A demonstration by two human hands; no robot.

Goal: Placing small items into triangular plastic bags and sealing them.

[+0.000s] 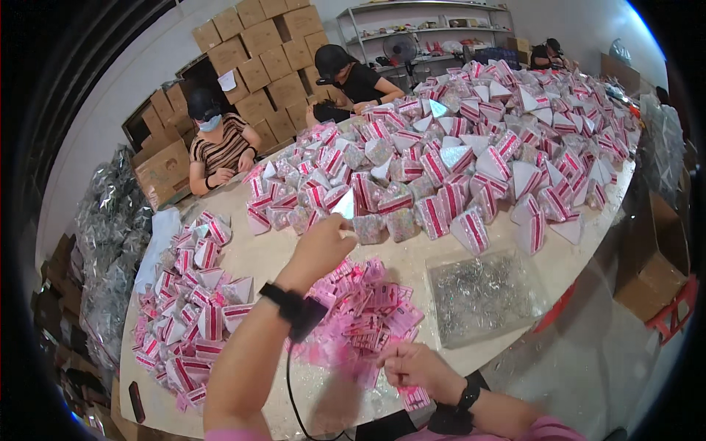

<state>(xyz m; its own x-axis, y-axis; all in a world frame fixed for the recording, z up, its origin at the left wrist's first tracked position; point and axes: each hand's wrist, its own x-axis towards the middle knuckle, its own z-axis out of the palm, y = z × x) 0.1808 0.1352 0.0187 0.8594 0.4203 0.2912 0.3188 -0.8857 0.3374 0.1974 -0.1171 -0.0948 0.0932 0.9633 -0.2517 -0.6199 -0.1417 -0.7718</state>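
Note:
My left hand [329, 239] reaches over the near edge of a large heap of wrapped wedges shaped like cake slices [471, 173], white with pink stripes. Its fingers are closed on one wedge [343, 205] whose shiny triangular face shows just beyond them. Below, my right hand [421, 370] is over the near side of a pile of pink printed cards [379, 309], fingers curled together. What it pinches, if anything, is hidden. A pink card [414, 398] shows just under that hand. At the left lies a smaller heap of striped wedges [195, 316].
A clear shallow tray [482, 294] of thin silvery strands stands right of the cards. Beyond the table, people work at the far left [220, 147], far middle [357, 81] and far right [548, 55]. Cartons [268, 62] are stacked behind; an open carton [651, 257] stands at the right.

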